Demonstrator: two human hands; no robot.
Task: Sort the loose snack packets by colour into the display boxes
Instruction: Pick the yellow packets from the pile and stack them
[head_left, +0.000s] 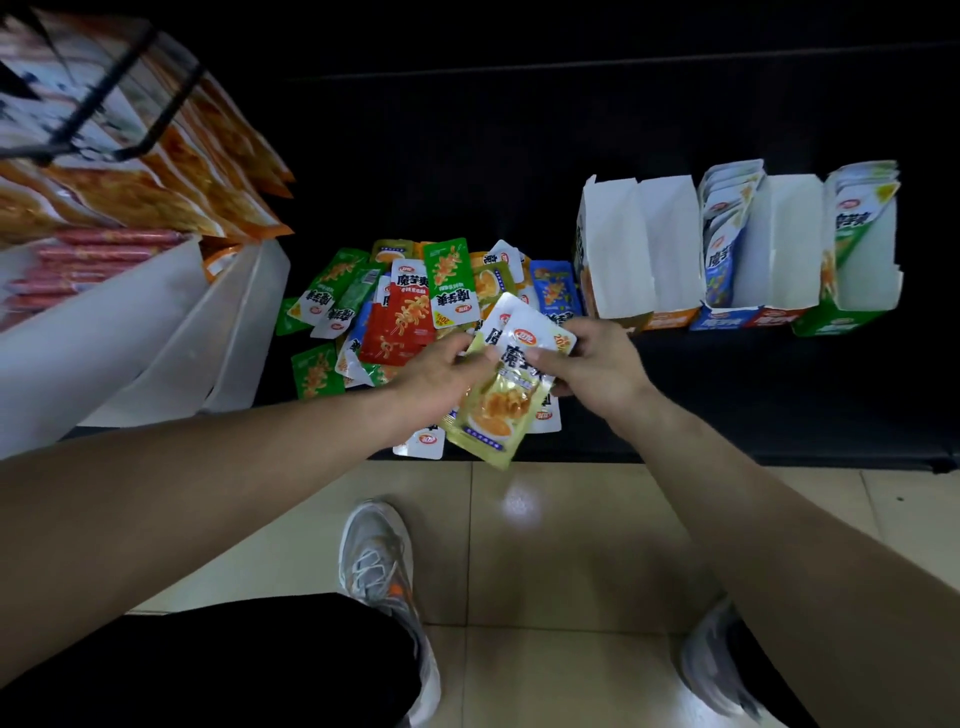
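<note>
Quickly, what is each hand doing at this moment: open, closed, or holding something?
Left hand: pinches the yellow snack packets at their left edge.
Right hand: grips the same packets from their right side.

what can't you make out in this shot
Head view:
- Count of held packets: they overlap, and the left hand and right hand cover parts.
- Lower layers of the pile: buried under the top packets.
- Floors of the boxes: hidden by their walls.
- The right shoe: blurred.
- Top-left goods: blurred, cut by the edge.
</note>
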